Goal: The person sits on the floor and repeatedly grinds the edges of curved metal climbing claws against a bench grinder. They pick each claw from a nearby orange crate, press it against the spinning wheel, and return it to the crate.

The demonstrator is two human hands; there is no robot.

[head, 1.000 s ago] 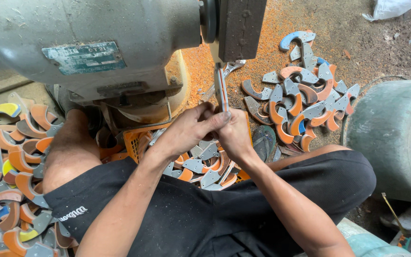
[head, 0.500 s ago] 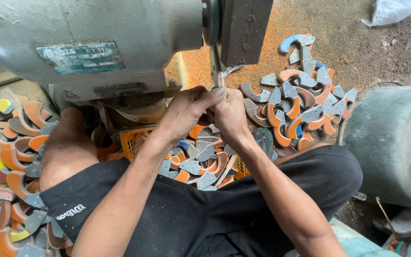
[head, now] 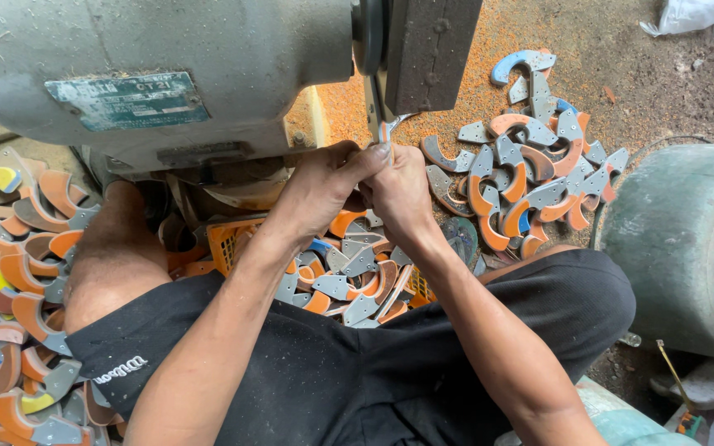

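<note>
Both hands meet under the grinding wheel [head: 371,49] of the grey bench grinder [head: 159,74]. The left hand [head: 324,186] and right hand [head: 398,192] pinch one curved grey piece [head: 387,125] between closed fingertips, its top end touching the wheel's rim. Most of the piece is hidden by the fingers. Below, an orange basket [head: 229,244] holds many grey-and-orange curved pieces, its far side covered by the forearms.

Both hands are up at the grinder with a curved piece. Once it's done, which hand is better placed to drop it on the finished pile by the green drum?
Probably the right hand. It pinches the curved piece with the left hand, but sits nearer the pile of curved pieces on that side; the left would have to cross over.
</note>
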